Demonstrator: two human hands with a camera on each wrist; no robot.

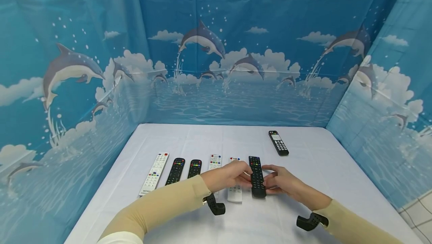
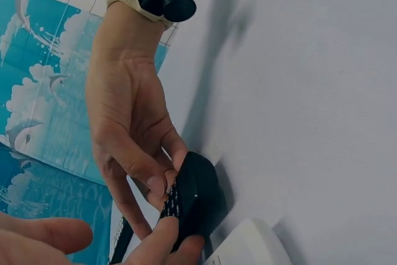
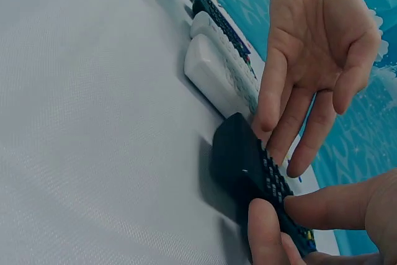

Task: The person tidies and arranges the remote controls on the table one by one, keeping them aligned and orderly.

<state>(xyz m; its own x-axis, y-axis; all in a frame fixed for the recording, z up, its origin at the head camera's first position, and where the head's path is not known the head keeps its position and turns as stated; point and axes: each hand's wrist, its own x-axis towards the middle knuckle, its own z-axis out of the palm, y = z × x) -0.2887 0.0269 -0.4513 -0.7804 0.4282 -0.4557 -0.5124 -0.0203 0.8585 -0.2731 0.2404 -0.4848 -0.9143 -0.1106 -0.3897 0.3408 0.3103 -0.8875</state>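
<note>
A black remote (image 1: pixel 257 176) lies lengthwise on the white table (image 1: pixel 303 161), at the right end of a row of remotes. My left hand (image 1: pixel 247 176) lies against its left side with fingers stretched out and palm open, as the right wrist view shows for the left hand (image 3: pixel 291 147). My right hand (image 1: pixel 269 184) pinches the remote's right side, thumb on the buttons and fingers at the edge. In the right wrist view the near end of the black remote (image 3: pixel 239 159) rests on the cloth, and the right hand (image 3: pixel 285 215) pinches further along it.
Left of the black remote lie a white remote (image 1: pixel 235 193), another white remote (image 1: pixel 215 161), two black remotes (image 1: pixel 194 168) (image 1: pixel 175 171) and a long white remote (image 1: pixel 154 174). A lone black remote (image 1: pixel 278 142) lies further back. Blue dolphin-print walls (image 1: pixel 216 68) enclose three sides.
</note>
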